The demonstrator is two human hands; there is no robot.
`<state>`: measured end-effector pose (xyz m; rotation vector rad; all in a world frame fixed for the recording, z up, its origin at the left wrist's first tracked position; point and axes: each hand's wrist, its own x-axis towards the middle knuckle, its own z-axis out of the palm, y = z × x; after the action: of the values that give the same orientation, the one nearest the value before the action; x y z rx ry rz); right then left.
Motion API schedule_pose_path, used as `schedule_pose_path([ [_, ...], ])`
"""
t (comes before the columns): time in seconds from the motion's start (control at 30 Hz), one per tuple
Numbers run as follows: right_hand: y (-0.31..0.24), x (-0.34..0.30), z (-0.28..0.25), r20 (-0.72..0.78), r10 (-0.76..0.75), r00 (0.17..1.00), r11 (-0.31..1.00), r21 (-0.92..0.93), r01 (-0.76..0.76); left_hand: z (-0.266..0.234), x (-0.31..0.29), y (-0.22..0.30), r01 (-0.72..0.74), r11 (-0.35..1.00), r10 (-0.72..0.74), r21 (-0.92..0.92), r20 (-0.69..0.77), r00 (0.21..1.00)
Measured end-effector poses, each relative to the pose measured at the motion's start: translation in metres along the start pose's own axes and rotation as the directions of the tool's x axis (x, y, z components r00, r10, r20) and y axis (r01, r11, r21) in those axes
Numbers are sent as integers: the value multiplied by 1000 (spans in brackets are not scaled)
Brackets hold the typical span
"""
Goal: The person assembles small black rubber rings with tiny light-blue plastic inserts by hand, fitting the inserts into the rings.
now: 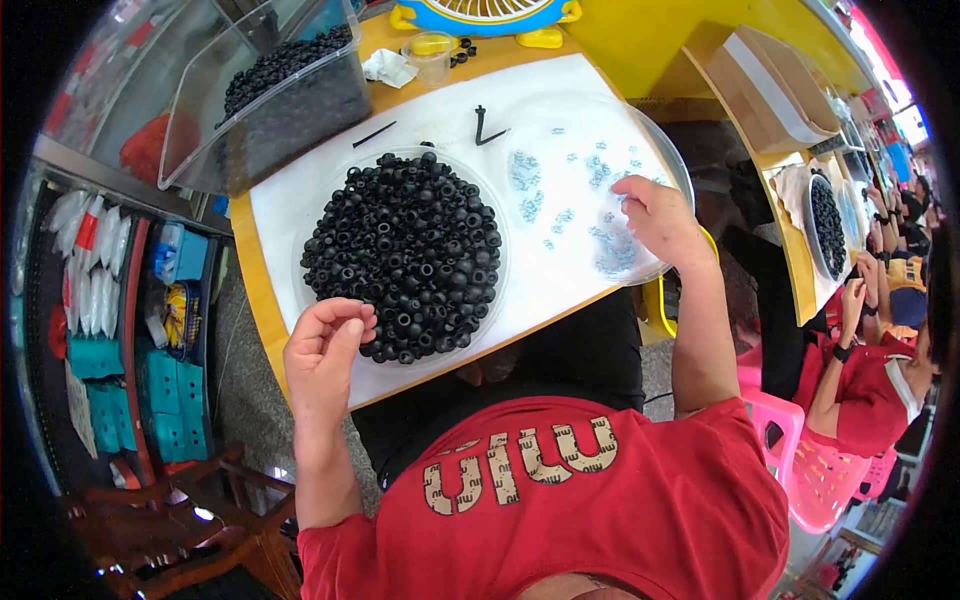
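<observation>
A heap of small black hollow rubber-looking pieces [410, 250] fills a round clear tray [506, 262] on the white-covered table. At the heap's near left edge, my left hand [325, 355] is closed, thumb against curled fingers; anything between its fingertips is too small to name. To the right, a second round clear tray [672, 140] carries scattered small bluish see-through pieces [527, 172], some in clusters. Over its right side hovers my right hand [662, 225], thumb and forefinger pinched together. Whatever that pinch holds, if anything, cannot be made out.
Beyond the heap stands a clear plastic bin [300, 110] of more black pieces. Two thin black strips, one bent [484, 128], lie past the trays. A clear cup [430, 58], crumpled tissue [389, 68] and a blue-yellow fan [490, 15] line the far edge. Another person [860, 385] works at right.
</observation>
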<state>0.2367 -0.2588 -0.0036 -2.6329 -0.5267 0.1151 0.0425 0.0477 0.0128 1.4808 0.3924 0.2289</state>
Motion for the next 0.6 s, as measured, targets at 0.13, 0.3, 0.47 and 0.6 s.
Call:
schedule_pose_path([
  [0.13, -5, -1, 3, 41, -106, 994, 992, 67, 103, 3, 0, -1, -3, 1000, 3, -16, 4, 1000],
  [0.3, -18, 8, 14, -87, -124, 988, 987, 93, 132, 4, -1, -3, -28, 1000, 28, -13, -5, 1000],
  [0.47, 2, 15, 10, -126, -93, 988, 970, -236, 61, 5, -3, -3, -18, 1000, 17, -11, -6, 1000],
  [0.6, 6, 4, 1, -120, -139, 983, 990, -14, 138, 5, -3, -3, -34, 999, 34, 5, -14, 999],
])
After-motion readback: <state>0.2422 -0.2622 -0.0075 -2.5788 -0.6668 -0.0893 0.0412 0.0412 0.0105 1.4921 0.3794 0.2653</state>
